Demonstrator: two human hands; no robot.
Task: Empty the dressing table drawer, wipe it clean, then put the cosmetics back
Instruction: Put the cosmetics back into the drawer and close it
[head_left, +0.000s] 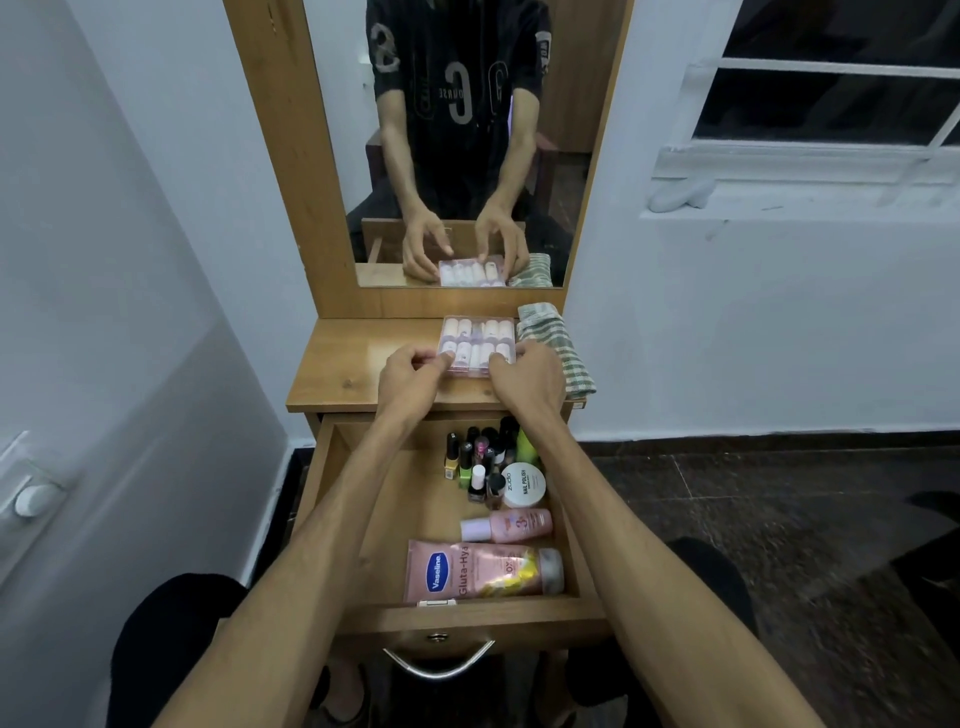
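Now you pinch the clear, flat plastic box of pale nail pieces (478, 344) by its near corners, left hand (410, 376) and right hand (524, 376), on the wooden tabletop (363, 364); likely light, stiff, slippery, so hold the edges.

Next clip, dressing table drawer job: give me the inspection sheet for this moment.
Surface: wooden dressing table top, beneath a mirror.
Job's things: clear box of press-on nails on the top; drawer pulled open, holding nail polish bottles, a white nail polish remover jar, a small pink bottle and a Vaseline tube.
Clutter: striped green cloth, folded beside the box.
Grippers: left hand and right hand each pinch a near corner of the box.
Cables: nothing seen.
Surroundings: white walls, window at right, dark tiled floor.
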